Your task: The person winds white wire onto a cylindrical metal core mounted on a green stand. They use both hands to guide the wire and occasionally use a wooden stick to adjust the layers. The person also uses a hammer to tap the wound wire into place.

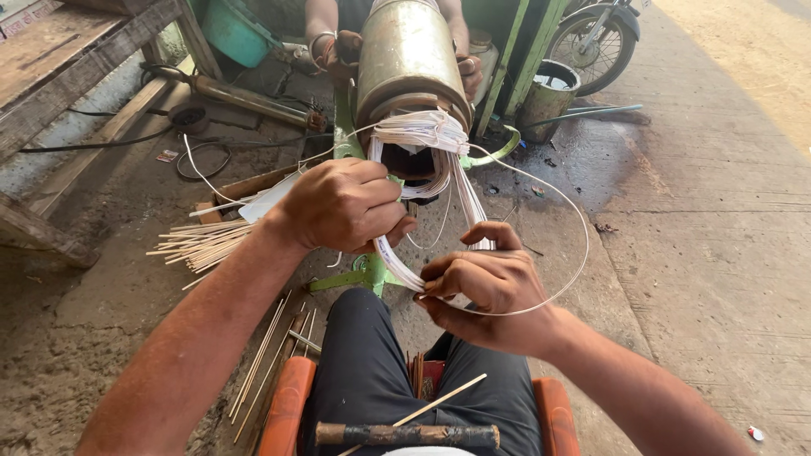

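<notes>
In front of the seated person's knees, the left hand (342,207) is closed around the white wire bundle (427,135) emerging from the metal cylinder (405,55); the right hand (486,283) pinches a loose wire loop (579,245). Risk — the loop could kink or snag if pulled sideways. Open floor (701,219) lies right; thin sticks (198,245) crowd the left — a co-worker's hands (469,72) steady the cylinder.

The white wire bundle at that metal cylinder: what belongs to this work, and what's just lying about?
In use: white wire bundle, metal cylinder, left hand, right hand, another person's hands steadying it.

Lying about: thin sticks, teal tub, bucket, motorbike wheel.
</notes>
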